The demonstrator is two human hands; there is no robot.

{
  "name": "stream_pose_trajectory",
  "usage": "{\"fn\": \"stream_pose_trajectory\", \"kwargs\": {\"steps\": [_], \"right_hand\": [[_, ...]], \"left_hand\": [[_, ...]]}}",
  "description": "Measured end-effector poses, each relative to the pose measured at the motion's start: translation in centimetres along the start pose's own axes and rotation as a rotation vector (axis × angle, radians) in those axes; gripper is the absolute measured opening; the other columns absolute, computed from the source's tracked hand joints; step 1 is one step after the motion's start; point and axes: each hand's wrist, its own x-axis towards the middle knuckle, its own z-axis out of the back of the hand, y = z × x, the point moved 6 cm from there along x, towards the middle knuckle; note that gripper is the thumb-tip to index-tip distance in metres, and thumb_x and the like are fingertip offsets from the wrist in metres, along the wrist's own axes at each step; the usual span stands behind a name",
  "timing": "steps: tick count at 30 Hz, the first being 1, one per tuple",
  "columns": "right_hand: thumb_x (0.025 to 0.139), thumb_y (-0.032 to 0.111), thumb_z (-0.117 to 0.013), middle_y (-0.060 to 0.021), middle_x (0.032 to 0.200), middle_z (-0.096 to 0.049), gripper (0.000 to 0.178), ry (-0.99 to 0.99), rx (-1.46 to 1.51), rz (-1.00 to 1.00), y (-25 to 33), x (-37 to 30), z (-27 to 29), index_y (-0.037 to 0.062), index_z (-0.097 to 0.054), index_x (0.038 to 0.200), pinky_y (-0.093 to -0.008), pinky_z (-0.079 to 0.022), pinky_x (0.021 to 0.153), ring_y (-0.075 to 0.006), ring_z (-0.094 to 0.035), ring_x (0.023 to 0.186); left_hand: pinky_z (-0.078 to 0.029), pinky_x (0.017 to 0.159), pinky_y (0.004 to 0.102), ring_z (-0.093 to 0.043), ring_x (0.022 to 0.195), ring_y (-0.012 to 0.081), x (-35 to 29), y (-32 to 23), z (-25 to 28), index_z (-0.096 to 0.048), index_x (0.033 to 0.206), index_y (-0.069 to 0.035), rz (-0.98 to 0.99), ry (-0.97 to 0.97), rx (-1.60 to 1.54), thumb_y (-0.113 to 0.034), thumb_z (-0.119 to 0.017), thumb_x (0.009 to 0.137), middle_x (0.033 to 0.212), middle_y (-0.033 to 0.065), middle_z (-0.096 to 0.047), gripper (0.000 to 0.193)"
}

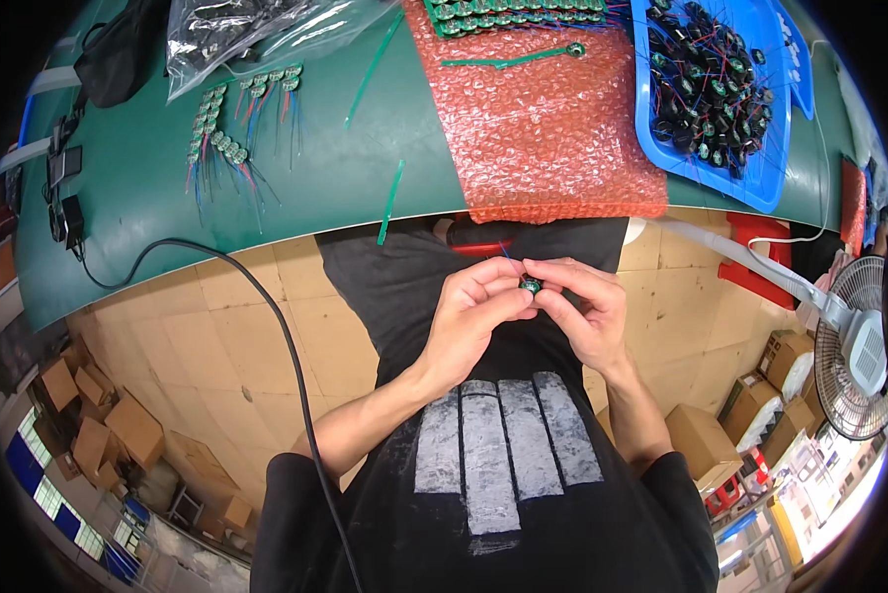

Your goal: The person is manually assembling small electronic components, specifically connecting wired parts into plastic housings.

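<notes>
Over my lap, just off the table's near edge, my left hand [481,308] and my right hand [584,304] meet. Both are closed, pinching a small round green circuit board [531,286] between their fingertips. A thin blue wire sticks up from it near my left fingertips. The board's underside and much of its rim are hidden by fingers. Ahead of my hands, red bubble wrap [552,128] covers part of the green table. On it lies a thin green strip [503,63] with a round piece at its right end.
A blue tray [645,119] of black round parts with wires stands at the right. Small wired boards [228,148] lie at the left, near a clear plastic bag [266,35]. Loose green strips [391,203] lie between. A black cable [291,346] crosses at my left; a fan [864,346] stands right.
</notes>
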Motion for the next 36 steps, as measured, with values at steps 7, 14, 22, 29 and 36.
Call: {"fn": "stream_pose_trajectory", "kwargs": {"steps": [7,14,22,29,36], "right_hand": [[0.085,-0.004,-0.068,-0.0158,0.104,-0.074,0.035,-0.013,-0.023,0.049,-0.1,-0.1,0.0,-0.0010,-0.071,0.120,-0.0300,-0.054,0.078,-0.0193,-0.069,0.084],[0.085,-0.004,-0.068,-0.0167,0.106,-0.074,0.034,-0.019,0.077,-0.049,-0.9,-0.4,-0.1,-0.0007,-0.072,0.119,-0.0303,-0.054,0.079,-0.0198,-0.070,0.088],[0.086,-0.004,-0.068,-0.0173,0.111,-0.073,0.035,-0.015,0.023,0.022,-0.5,-0.5,-0.7,-0.0014,-0.071,0.121,-0.0325,-0.055,0.084,-0.0230,-0.071,0.098],[0.083,-0.002,-0.072,-0.0189,0.116,-0.072,0.043,-0.052,0.200,0.017,0.9,-0.9,-1.7,-0.0039,-0.066,0.126,-0.0322,-0.054,0.086,-0.0228,-0.070,0.102],[0.097,0.001,-0.063,-0.0040,0.104,-0.071,0.033,-0.115,0.509,-0.462,-4.2,-3.8,-4.4,-0.0005,-0.065,0.130,-0.0219,-0.053,0.076,-0.0057,-0.063,0.088]], "left_hand": [[-0.056,0.081,0.0274,-0.067,0.090,0.0099,-0.1,0.0,-0.1,-0.063,0.112,0.002,-0.028,-0.034,0.079,-0.002,-0.062,0.098,0.100,0.0071,-0.071,0.015],[-0.056,0.083,0.0278,-0.067,0.091,0.0101,-0.4,0.5,-0.4,-0.063,0.114,0.002,-0.051,-0.044,0.059,-0.006,-0.064,0.098,0.100,0.0069,-0.070,0.017],[-0.055,0.085,0.0279,-0.067,0.093,0.0109,-0.5,0.9,0.1,-0.062,0.118,0.002,-0.057,-0.041,0.048,-0.010,-0.063,0.100,0.103,0.0074,-0.070,0.022],[-0.051,0.070,0.0257,-0.065,0.080,0.0101,-2.7,-1.1,-2.0,-0.059,0.113,0.003,-0.412,-0.040,0.579,-0.001,-0.057,0.100,0.093,0.0095,-0.068,0.015],[-0.054,0.074,0.0255,-0.066,0.084,0.0102,-2.3,2.8,1.7,-0.061,0.114,0.003,-0.142,-0.135,0.305,-0.002,-0.051,0.103,0.098,0.0073,-0.070,0.016]]}}
